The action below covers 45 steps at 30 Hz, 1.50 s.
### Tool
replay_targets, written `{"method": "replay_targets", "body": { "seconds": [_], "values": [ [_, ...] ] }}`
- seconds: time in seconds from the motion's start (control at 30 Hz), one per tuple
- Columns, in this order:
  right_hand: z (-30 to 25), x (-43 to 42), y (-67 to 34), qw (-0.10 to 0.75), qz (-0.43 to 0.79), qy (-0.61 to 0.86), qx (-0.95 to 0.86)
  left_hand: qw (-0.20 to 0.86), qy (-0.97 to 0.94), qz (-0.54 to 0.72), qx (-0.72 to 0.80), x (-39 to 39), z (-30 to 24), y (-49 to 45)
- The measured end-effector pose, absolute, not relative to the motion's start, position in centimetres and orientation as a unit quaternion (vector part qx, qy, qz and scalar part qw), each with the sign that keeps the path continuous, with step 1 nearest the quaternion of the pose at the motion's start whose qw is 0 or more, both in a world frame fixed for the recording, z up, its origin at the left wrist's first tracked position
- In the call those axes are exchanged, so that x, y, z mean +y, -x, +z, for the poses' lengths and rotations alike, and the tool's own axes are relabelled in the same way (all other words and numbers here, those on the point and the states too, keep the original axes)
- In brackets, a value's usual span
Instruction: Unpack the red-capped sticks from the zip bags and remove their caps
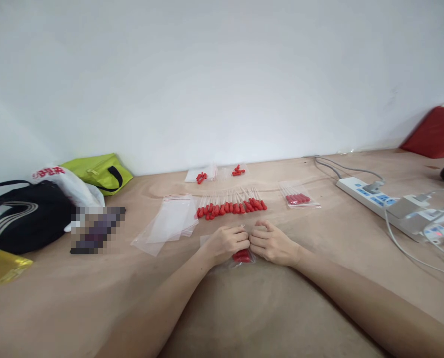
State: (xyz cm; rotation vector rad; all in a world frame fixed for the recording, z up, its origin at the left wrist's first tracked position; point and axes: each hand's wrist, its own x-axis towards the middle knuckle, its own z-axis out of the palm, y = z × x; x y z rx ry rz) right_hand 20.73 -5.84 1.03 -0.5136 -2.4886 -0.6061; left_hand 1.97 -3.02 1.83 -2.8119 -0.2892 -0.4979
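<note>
My left hand (227, 243) and my right hand (272, 243) meet at a small clear plastic bag (243, 256), their fingers closed on it. Red-tipped pieces show through its near end; the part between my fingers is hidden. Just beyond lies a row of red-tipped white sticks (231, 207), tips toward me. Left of the row, several flat clear zip bags (167, 216) overlap in a fanned pile. To the right rests a filled zip bag (298, 195) holding red-tipped sticks side by side.
Near the wall lie two small groups of red pieces (201, 177) on clear bags. A white power strip (379, 204) with plugs and cables stands at the right, a red bag (434, 132) behind it. Left are a black bag (30, 216), a green bag (98, 171) and a blurred dark object (98, 229).
</note>
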Motion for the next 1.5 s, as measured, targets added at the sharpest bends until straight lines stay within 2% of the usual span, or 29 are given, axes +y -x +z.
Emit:
{"method": "replay_targets", "body": {
  "seconds": [0.3, 0.63, 0.7, 0.8, 0.93, 1.17, 1.27, 1.37, 1.5],
  "values": [
    [1.3, -5.5, -20.4, 0.239, -0.230, 0.177, -0.927, 0.081, 0.977, -0.159, -0.117, -3.1, 1.8, -1.7],
    [0.9, -5.1, -21.2, 0.191, -0.180, 0.200, -0.944, 0.045, 0.973, -0.155, -0.165, -3.4, 2.7, -1.1],
    [1.1, -5.3, -21.4, 0.203, -0.134, 0.243, -0.939, 0.028, 0.958, -0.189, -0.213, -3.6, 2.8, -1.1],
    [1.2, -5.6, -21.9, 0.232, -0.001, 0.313, -0.921, -0.030, 0.928, -0.218, -0.302, -4.5, 2.7, -0.5],
    [1.2, -5.5, -22.2, 0.262, 0.171, 0.354, -0.881, -0.063, 0.919, -0.179, -0.345, -6.3, 2.2, 1.5],
    [0.0, -5.1, -21.0, 0.289, 0.244, 0.422, -0.824, -0.101, 0.923, -0.120, -0.351, -7.0, 1.7, 2.4],
    [-0.6, -4.9, -21.1, 0.315, 0.324, 0.434, -0.779, -0.118, 0.919, -0.125, -0.354, -6.8, 1.9, 2.0],
    [-0.7, -4.6, -21.6, 0.327, 0.390, 0.425, -0.749, -0.132, 0.913, -0.125, -0.366, -6.9, 2.0, 1.8],
    [-0.5, -4.6, -21.8, 0.322, 0.417, 0.379, -0.761, -0.149, 0.906, -0.134, -0.372, -7.0, 2.0, 1.9]
  ]
}}
